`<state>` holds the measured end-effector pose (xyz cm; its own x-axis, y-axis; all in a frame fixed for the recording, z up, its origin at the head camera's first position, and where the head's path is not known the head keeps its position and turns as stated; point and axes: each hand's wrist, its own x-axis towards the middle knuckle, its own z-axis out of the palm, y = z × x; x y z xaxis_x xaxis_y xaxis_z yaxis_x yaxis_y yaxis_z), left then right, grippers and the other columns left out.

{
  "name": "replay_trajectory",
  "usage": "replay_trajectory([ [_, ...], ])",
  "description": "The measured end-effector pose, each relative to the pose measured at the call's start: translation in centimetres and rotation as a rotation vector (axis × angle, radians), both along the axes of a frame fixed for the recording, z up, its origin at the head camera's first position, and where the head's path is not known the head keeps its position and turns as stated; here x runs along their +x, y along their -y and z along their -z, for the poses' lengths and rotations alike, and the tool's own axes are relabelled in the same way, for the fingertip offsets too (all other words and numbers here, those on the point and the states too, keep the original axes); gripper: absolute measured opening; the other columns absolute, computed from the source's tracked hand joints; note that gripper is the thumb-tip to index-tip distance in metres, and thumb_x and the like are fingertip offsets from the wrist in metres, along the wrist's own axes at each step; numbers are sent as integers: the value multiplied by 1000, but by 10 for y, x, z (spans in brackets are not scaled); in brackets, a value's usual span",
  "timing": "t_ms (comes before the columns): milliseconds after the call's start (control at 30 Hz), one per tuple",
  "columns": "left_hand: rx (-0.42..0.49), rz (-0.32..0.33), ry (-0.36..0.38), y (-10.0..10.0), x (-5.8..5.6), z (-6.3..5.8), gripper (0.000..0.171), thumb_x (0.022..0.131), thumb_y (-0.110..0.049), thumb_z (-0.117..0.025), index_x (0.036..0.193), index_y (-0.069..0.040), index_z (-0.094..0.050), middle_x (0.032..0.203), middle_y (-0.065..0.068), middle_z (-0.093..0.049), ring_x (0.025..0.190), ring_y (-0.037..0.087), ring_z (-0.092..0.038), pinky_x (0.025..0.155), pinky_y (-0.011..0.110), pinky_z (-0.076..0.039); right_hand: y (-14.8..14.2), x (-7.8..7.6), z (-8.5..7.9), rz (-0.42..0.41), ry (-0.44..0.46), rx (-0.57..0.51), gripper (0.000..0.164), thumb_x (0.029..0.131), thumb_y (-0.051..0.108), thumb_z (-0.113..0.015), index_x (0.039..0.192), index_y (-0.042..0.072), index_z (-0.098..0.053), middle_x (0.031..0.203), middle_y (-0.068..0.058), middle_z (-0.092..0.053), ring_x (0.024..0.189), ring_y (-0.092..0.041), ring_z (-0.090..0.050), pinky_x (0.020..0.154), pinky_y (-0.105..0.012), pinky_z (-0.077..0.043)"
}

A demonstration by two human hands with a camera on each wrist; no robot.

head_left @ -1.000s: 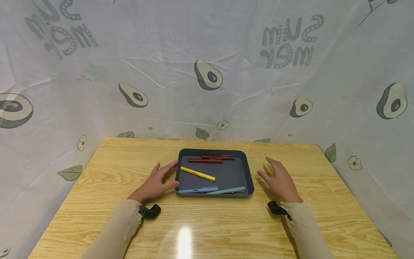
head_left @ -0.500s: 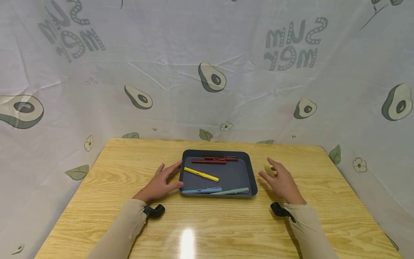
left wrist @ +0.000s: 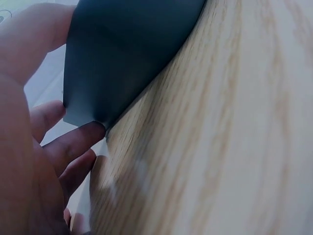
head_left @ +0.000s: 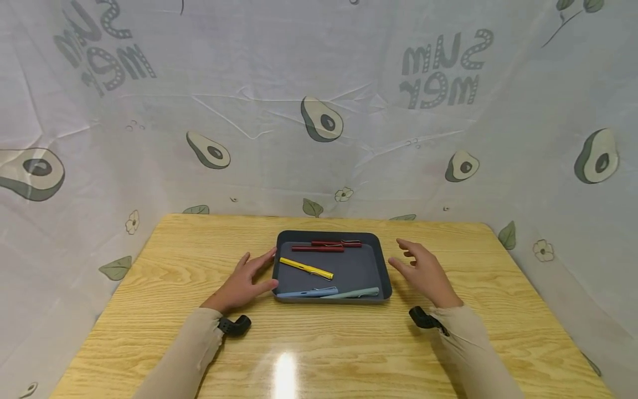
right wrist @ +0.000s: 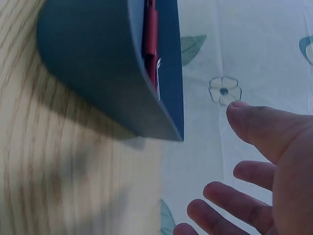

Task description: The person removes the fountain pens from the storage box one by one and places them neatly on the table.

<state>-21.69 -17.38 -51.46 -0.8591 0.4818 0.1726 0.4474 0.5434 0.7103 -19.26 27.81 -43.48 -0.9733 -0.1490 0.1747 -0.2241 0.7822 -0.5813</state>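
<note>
Where printed cloth (head_left: pixel 394 172) backs the table (head_left: pixel 349 343), left grip (head_left: pixel 242 284) and right grip (head_left: pixel 426 275) spread, empty.

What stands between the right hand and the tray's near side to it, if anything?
Nothing visible does. Only an open gap separates the right hand from the tray. The pens lie inside the tray, and the left hand is at the opposite side.
</note>
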Motion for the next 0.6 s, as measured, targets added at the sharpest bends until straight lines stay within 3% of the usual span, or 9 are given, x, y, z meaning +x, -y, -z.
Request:
replay_trajectory([
  [267, -3, -1, -5, -1, 1, -2, 84, 98, -47, -70, 166, -21, -28, 163, 7, -41, 151, 30, -37, 127, 60, 2, 29, -4, -9, -58, 33, 23, 60, 102, 24, -69, 153, 1, -48, 147, -24, -54, 128, -42, -57, 101, -57, -52],
  [600, -4, 4, -11, -1, 0, -3, 84, 98, -46, -69, 166, -21, -27, 161, 7, -44, 150, 29, -39, 127, 59, 2, 93, -13, -14, -134, 55, 126, 54, 98, 27, -75, 146, 7, -59, 138, -14, -63, 116, -32, -66, 91, -50, -58],
])
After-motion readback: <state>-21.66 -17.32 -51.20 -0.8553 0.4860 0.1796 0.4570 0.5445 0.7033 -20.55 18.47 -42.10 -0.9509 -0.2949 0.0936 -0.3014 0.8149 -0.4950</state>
